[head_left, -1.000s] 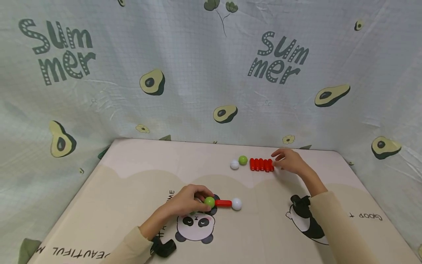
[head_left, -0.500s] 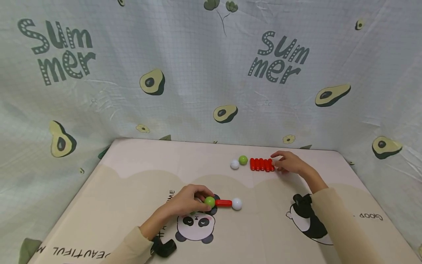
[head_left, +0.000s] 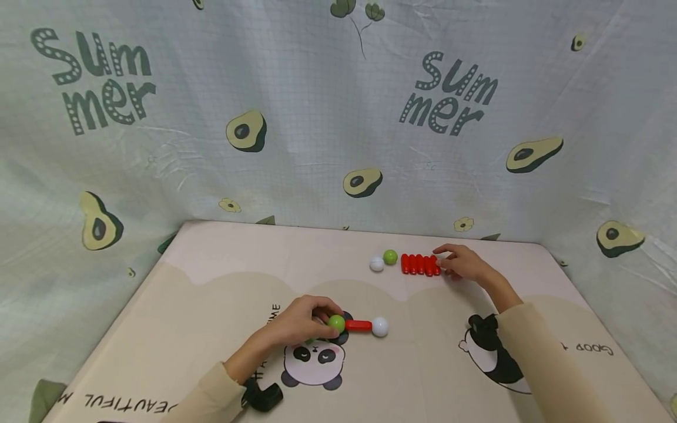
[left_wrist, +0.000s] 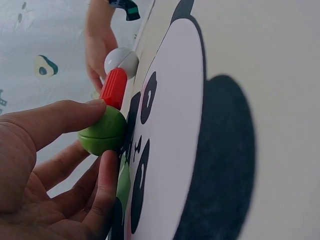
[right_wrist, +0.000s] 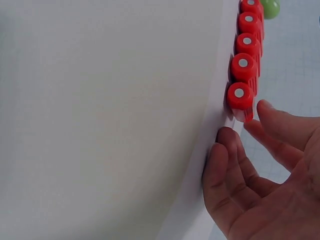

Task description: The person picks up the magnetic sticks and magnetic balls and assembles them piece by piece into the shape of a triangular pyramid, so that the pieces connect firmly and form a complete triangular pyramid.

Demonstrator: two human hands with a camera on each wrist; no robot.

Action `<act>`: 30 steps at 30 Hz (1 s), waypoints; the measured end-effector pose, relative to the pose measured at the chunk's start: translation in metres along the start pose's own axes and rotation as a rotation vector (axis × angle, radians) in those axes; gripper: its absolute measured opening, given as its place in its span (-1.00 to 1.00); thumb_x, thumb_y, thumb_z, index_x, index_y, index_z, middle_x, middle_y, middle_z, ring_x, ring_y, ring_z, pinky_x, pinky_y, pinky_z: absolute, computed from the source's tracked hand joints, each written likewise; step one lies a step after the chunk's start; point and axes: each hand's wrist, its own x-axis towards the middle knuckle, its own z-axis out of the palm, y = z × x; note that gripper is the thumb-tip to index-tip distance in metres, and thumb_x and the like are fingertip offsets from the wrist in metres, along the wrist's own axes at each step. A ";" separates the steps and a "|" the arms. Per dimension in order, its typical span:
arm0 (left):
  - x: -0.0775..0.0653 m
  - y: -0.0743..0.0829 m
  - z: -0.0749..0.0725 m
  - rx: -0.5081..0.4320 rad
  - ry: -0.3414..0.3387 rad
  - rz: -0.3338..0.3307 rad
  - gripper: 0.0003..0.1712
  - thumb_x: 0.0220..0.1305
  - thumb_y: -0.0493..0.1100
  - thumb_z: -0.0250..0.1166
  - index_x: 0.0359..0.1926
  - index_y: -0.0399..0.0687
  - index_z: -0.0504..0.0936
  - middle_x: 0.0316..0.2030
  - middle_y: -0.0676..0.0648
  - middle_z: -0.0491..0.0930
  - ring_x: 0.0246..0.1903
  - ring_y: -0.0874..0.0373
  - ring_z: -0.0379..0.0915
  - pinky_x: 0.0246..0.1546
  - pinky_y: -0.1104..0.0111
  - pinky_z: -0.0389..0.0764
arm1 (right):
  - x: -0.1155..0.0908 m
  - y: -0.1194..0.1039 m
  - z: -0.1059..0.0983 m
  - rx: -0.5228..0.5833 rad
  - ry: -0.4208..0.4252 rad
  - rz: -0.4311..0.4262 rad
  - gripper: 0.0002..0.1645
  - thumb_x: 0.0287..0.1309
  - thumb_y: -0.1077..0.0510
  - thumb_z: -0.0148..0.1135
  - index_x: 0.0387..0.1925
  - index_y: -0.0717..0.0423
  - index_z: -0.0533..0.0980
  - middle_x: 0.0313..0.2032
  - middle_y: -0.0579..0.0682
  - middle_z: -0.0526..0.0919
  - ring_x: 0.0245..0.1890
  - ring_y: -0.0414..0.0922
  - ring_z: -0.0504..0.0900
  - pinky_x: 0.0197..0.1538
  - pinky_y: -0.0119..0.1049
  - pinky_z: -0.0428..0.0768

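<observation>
My left hand (head_left: 304,321) pinches a green ball (left_wrist: 102,132) between thumb and fingers, low over the panda print. From that ball a red magnetic rod (head_left: 359,325) runs to the right, with a white ball (head_left: 379,326) at its far end. Farther back, my right hand (head_left: 462,262) is beside the right end of a row of several red magnetic rods (head_left: 420,264). Its thumb and fingers are spread around the nearest rod (right_wrist: 240,98), fingertips right by its end, without gripping it. Pale metal discs show in the rod ends in the right wrist view.
Left of the rod row lie a loose green ball (head_left: 390,257) and a white ball (head_left: 376,264). The table (head_left: 211,329) wears a printed cover. A patterned curtain (head_left: 296,117) stands directly behind its back edge.
My right hand has come slightly lower and nearer to the end of the rod row. The left hand stays in place on the green ball.
</observation>
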 end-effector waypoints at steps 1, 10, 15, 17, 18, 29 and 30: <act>0.000 0.000 0.000 -0.001 -0.001 0.001 -0.62 0.18 -0.18 0.49 0.03 -0.11 0.74 -0.20 -0.05 0.67 -0.24 0.20 0.51 -0.23 0.48 0.52 | 0.000 0.001 0.000 -0.002 0.002 -0.003 -0.45 0.47 0.16 0.07 0.40 0.29 0.35 0.08 0.35 0.56 -0.14 0.01 0.60 -0.14 -0.28 0.66; 0.001 -0.001 0.000 -0.007 -0.002 0.004 -0.61 0.17 -0.20 0.50 0.04 -0.13 0.73 -0.19 -0.07 0.67 -0.22 0.16 0.51 -0.22 0.48 0.53 | 0.002 0.002 0.002 -0.003 0.009 -0.021 -0.41 0.43 0.23 0.07 0.43 0.25 0.34 -0.04 0.29 0.57 -0.24 -0.04 0.55 -0.21 -0.28 0.63; 0.001 0.000 0.001 0.000 0.001 0.006 -0.61 0.18 -0.19 0.49 0.04 -0.13 0.73 -0.18 -0.07 0.67 -0.22 0.16 0.51 -0.22 0.48 0.53 | 0.000 0.001 0.001 -0.008 0.002 -0.025 -0.47 0.42 0.25 0.05 0.36 0.28 0.41 -0.01 0.30 0.58 -0.21 -0.01 0.56 -0.19 -0.28 0.63; 0.001 0.000 0.001 0.000 0.002 0.006 -0.61 0.18 -0.19 0.49 0.04 -0.13 0.73 -0.20 -0.06 0.66 -0.22 0.16 0.50 -0.22 0.48 0.52 | -0.001 0.001 0.000 -0.001 0.001 -0.017 -0.51 0.42 0.24 0.06 0.32 0.30 0.43 0.00 0.30 0.59 -0.18 0.01 0.57 -0.17 -0.29 0.64; 0.000 0.000 0.000 -0.001 0.002 0.006 -0.62 0.18 -0.19 0.49 0.04 -0.13 0.73 -0.20 -0.06 0.66 -0.23 0.16 0.50 -0.22 0.47 0.52 | -0.001 0.001 0.000 0.004 0.001 -0.013 -0.52 0.43 0.24 0.07 0.30 0.31 0.44 0.00 0.29 0.59 -0.17 0.01 0.58 -0.16 -0.29 0.64; -0.001 0.001 0.000 -0.005 0.007 0.003 -0.62 0.18 -0.18 0.49 0.04 -0.11 0.73 -0.22 -0.07 0.65 -0.24 0.15 0.49 -0.24 0.47 0.50 | -0.002 0.009 0.002 0.068 0.010 0.014 -0.51 0.38 0.19 0.22 0.24 0.38 0.45 0.02 0.27 0.61 -0.17 -0.04 0.60 -0.11 -0.29 0.68; -0.001 0.000 0.001 -0.005 0.006 0.003 -0.62 0.18 -0.18 0.49 0.04 -0.12 0.73 -0.22 -0.07 0.65 -0.24 0.15 0.49 -0.24 0.47 0.51 | -0.002 0.009 0.002 0.071 0.013 0.020 -0.50 0.38 0.18 0.23 0.24 0.37 0.45 0.04 0.28 0.61 -0.16 -0.04 0.60 -0.10 -0.28 0.69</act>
